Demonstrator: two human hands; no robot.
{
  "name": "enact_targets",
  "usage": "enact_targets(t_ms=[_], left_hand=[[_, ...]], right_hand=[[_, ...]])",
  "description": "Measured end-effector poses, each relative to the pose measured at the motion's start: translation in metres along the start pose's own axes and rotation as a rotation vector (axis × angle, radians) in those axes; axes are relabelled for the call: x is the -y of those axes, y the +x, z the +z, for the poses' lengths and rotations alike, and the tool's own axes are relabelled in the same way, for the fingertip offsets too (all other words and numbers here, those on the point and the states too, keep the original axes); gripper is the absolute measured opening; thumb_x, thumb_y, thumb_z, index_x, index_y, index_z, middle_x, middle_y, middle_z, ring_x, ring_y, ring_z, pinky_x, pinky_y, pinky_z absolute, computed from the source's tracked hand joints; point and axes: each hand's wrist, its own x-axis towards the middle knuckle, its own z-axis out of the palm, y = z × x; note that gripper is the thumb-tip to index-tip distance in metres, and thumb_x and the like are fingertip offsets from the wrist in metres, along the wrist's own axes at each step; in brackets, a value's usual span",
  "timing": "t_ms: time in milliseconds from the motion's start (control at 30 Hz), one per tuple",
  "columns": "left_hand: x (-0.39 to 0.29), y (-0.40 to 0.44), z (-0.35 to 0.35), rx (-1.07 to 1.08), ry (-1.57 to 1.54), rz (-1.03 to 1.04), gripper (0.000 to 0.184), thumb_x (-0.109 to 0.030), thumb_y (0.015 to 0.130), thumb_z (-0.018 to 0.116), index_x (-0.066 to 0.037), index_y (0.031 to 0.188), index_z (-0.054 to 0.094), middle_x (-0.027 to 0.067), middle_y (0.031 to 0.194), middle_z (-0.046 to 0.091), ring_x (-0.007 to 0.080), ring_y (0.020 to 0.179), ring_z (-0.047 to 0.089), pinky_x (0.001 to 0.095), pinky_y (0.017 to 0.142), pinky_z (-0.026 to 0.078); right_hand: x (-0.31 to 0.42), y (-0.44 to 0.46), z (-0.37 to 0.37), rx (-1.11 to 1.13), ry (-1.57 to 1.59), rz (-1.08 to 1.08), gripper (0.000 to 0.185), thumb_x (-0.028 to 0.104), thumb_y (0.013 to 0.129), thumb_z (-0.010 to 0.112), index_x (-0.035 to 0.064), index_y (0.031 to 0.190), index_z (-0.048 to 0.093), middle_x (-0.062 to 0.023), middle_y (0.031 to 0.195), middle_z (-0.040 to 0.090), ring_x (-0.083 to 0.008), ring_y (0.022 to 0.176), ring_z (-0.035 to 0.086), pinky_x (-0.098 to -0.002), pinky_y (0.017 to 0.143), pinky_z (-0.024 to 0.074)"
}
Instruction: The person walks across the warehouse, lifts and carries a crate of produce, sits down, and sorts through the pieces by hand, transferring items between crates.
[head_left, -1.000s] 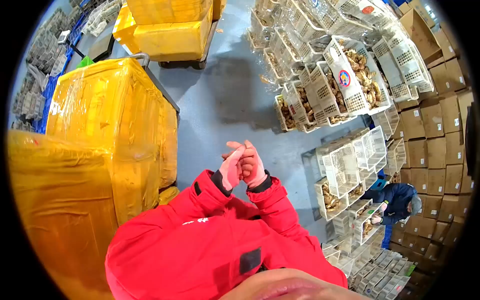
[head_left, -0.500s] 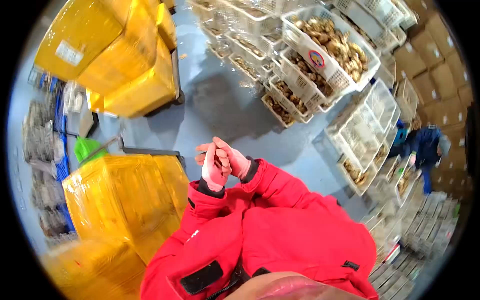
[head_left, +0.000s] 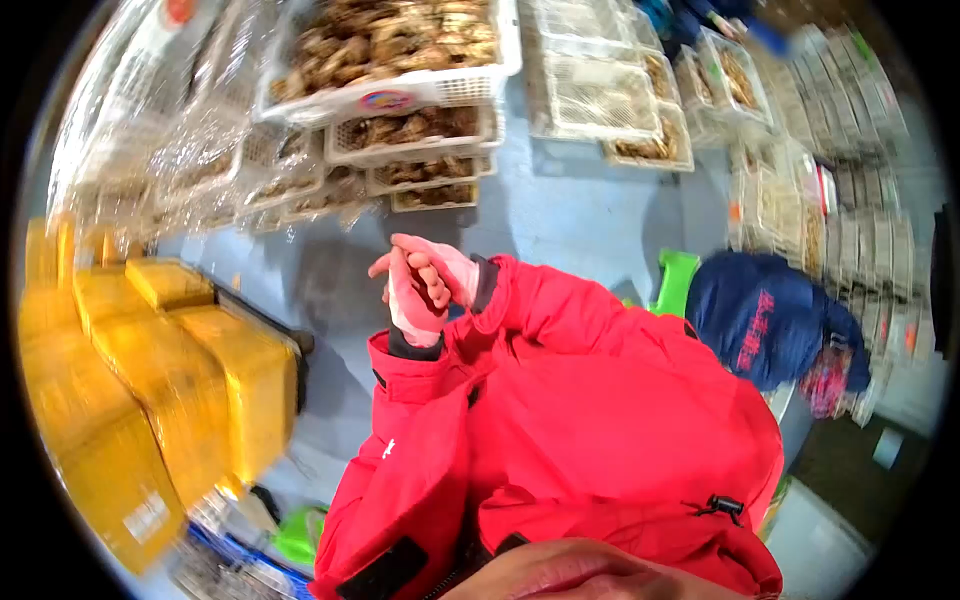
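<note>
My left hand (head_left: 414, 308) and my right hand (head_left: 448, 268) are pressed together in front of my red jacket, fingers curled against each other. Each hand is closed, and no object shows between them. Beyond them, toward the top, stands a stack of white crates; its top crate (head_left: 385, 97) holds brown, knobbly pieces that look like mushrooms or roots. Clear plastic film (head_left: 190, 130) wraps the crates to its left.
Yellow wrapped boxes (head_left: 150, 390) stand on the left, with a green object (head_left: 298, 535) below them. More white crates (head_left: 600, 95) are at the upper right. A person in a dark blue jacket (head_left: 755, 315) is close on my right, beside a green stool-like object (head_left: 676, 280).
The view has swung right: the yellow boxes now lie further left and lower, and the crate stacks are straight ahead. A blue-jacketed person has appeared on the right. My hands stay together.
</note>
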Motion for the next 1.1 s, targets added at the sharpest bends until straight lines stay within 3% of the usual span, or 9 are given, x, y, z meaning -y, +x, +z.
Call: enact_targets(t_ms=[100, 233, 533, 667, 700, 767, 867, 933, 1100], left_hand=[[0.016, 0.046, -0.01, 0.279, -0.049, -0.4, 0.043, -0.052, 0.093, 0.035, -0.016, 0.07, 0.045, -0.005, 0.052, 0.035, 0.0104, 0.041, 0.032, 0.0227, 0.038, 0.025], [0.007, 0.053, 0.045, 0.342, -0.021, -0.492, 0.038, -0.045, 0.094, 0.041, -0.017, 0.071, 0.05, -0.0081, 0.048, 0.035, 0.0065, 0.036, 0.029, 0.0207, 0.033, 0.021], [0.077, 0.077, 0.092, 0.56, 0.126, -0.84, 0.035, -0.038, 0.098, 0.035, -0.015, 0.079, 0.053, -0.0053, 0.051, 0.043, 0.007, 0.038, 0.036, 0.0211, 0.032, 0.025], [0.099, 0.073, 0.115, 0.836, 0.187, -0.787, 0.04, -0.045, 0.096, 0.036, -0.022, 0.064, 0.043, -0.0068, 0.041, 0.024, 0.0066, 0.029, 0.024, 0.0214, 0.028, 0.019], [0.103, 0.071, 0.125, 0.88, 0.089, -0.795, 0.042, -0.04, 0.099, 0.029, -0.012, 0.075, 0.049, -0.0041, 0.043, 0.029, 0.0097, 0.03, 0.025, 0.0226, 0.029, 0.021], [0.102, 0.052, 0.146, 0.687, 0.277, -0.691, 0.045, -0.041, 0.099, 0.029, -0.012, 0.069, 0.045, -0.0035, 0.043, 0.03, 0.0101, 0.031, 0.026, 0.023, 0.03, 0.022], [0.133, 0.057, 0.159, 0.97, 0.268, -0.677, 0.041, -0.049, 0.094, 0.037, -0.016, 0.071, 0.043, -0.0046, 0.056, 0.039, 0.0111, 0.048, 0.038, 0.0229, 0.042, 0.028], [0.149, 0.044, 0.175, 0.896, 0.255, -0.655, 0.045, -0.044, 0.097, 0.031, -0.014, 0.066, 0.042, -0.0034, 0.048, 0.033, 0.0109, 0.037, 0.031, 0.0231, 0.034, 0.025], [0.182, 0.021, 0.207, 0.894, 0.414, -0.549, 0.048, -0.043, 0.099, 0.026, -0.013, 0.064, 0.041, -0.0013, 0.044, 0.033, 0.0122, 0.033, 0.029, 0.024, 0.031, 0.025]], right_hand=[[0.018, -0.025, -0.006, -0.032, -0.002, -0.206, 0.058, 0.049, 0.095, 0.031, 0.0003, 0.115, 0.056, -0.0159, 0.084, 0.065, -0.0184, 0.068, 0.063, -0.0238, 0.053, 0.0496], [0.04, -0.043, -0.033, 0.126, 0.134, -0.359, 0.058, 0.049, 0.096, 0.03, 0.0007, 0.114, 0.057, -0.0152, 0.083, 0.065, -0.0183, 0.07, 0.063, -0.0249, 0.06, 0.0507], [0.028, -0.121, -0.046, -0.413, 0.104, -0.875, 0.058, 0.048, 0.096, 0.03, 0.0004, 0.115, 0.057, -0.0175, 0.086, 0.064, -0.0156, 0.06, 0.058, -0.0221, 0.046, 0.0444], [0.033, -0.149, -0.045, -0.51, -0.009, -0.977, 0.051, 0.042, 0.097, 0.032, 0.0014, 0.115, 0.058, -0.0156, 0.087, 0.064, -0.0154, 0.061, 0.058, -0.0222, 0.045, 0.044], [0.036, -0.156, -0.05, -0.479, 0.039, -0.954, 0.052, 0.043, 0.097, 0.032, 0.0015, 0.115, 0.058, -0.015, 0.087, 0.064, -0.0157, 0.063, 0.058, -0.0226, 0.046, 0.0446], [0.042, -0.171, -0.058, -0.422, 0.137, -0.905, 0.053, 0.044, 0.097, 0.032, 0.0016, 0.116, 0.057, -0.0138, 0.087, 0.064, -0.0164, 0.066, 0.059, -0.0233, 0.047, 0.0457], [0.047, -0.198, -0.079, -0.356, 0.145, -0.888, 0.054, 0.046, 0.097, 0.03, 0.0025, 0.115, 0.058, -0.0137, 0.086, 0.063, -0.0163, 0.064, 0.058, -0.0233, 0.046, 0.0453], [0.049, -0.225, -0.083, -0.333, 0.134, -0.882, 0.055, 0.047, 0.097, 0.03, 0.0031, 0.115, 0.058, -0.0137, 0.086, 0.063, -0.0161, 0.062, 0.058, -0.0233, 0.046, 0.045], [0.045, -0.293, -0.062, -0.407, 0.119, -0.93, 0.053, 0.048, 0.096, 0.029, 0.0067, 0.119, 0.055, -0.0006, 0.045, 0.042, -0.0104, 0.032, 0.038, -0.0223, 0.034, 0.0336]])
